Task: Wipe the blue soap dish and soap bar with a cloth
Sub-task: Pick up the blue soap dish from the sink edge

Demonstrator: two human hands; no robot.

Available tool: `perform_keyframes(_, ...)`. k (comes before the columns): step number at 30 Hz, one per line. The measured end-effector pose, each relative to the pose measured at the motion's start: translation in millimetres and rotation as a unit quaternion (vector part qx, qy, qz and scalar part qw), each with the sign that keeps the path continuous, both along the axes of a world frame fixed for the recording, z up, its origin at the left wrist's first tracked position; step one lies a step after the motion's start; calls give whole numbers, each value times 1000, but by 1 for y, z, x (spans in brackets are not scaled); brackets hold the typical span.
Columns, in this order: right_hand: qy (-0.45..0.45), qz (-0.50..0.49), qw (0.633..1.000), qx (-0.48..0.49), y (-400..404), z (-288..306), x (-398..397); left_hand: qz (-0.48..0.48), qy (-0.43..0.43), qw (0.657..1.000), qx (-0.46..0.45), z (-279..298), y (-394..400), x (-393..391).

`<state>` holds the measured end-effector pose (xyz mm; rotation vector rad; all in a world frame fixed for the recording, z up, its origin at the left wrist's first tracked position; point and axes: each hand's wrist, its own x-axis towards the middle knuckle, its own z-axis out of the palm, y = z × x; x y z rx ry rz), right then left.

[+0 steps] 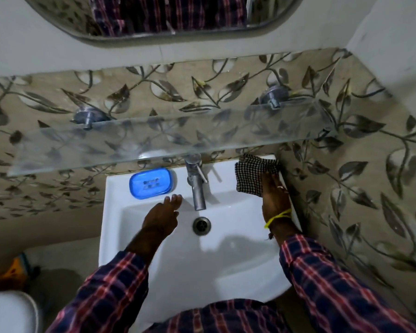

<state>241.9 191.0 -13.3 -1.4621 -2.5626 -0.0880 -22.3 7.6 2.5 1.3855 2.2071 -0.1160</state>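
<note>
A blue soap dish (151, 183) with its lid on sits on the back left ledge of the white sink (154, 248); no soap bar is visible. My left hand (162, 216) hovers over the basin just below and right of the dish, fingers relaxed and holding nothing. A black-and-white checked cloth (250, 173) lies on the back right corner of the sink. My right hand (274, 195) rests flat on the cloth's right side, fingers extended.
A steel tap (197, 186) stands at the middle back of the sink, with the drain (201, 225) below it. A glass shelf (154, 143) juts out above the ledge. A patterned wall stands close on the right. A toilet (7, 311) is at lower left.
</note>
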Motion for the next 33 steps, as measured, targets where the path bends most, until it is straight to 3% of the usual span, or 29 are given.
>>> perform_keyframes(3, 50, -13, 995, 86, -8, 9, -4, -16, -10, 1000, 3, 2, -3, -2)
perform_keyframes(5, 150, -34, 987, 36, -12, 17, -8, -24, -24, 999, 4, 4, -6, -6)
perform_keyframes(7, 309, -67, 946, -69, -21, 31, -11, -41, -33, 999, 2, 4, -7, -9)
perform_keyframes(10, 522, -137, 812, -223, -48, 57, -15, -52, -76, 996, 17, 2, -17, -8)
perform_keyframes(14, 665, -191, 629, -355, -96, 87, -22, 31, -140, 981, 132, 0, -32, -10)
perform_keyframes(16, 686, -199, 572, -403, -119, 97, -28, 103, -157, 954, 234, 4, -45, -11)
perform_keyframes(18, 688, -197, 534, -451, -139, 104, -38, 209, -216, 905, 301, 10, -59, -12)
perform_keyframes(21, 653, -227, 514, -509, -161, 107, -55, 397, -323, 788, 342, 14, -71, -16)
perform_keyframes(24, 619, -227, 509, -553, -176, 105, -74, 543, -373, 658, 366, 17, -71, -28)
perform_keyframes(27, 607, -204, 516, -569, -184, 103, -86, 623, -395, 573, 356, 15, -62, -49)
perform_keyframes(30, 593, -201, 538, -565, -183, 96, -91, 642, -428, 524, 360, 11, -54, -64)
perform_keyframes(33, 583, -189, 557, -561, -178, 92, -93, 631, -430, 532, 365, 9, -45, -65)
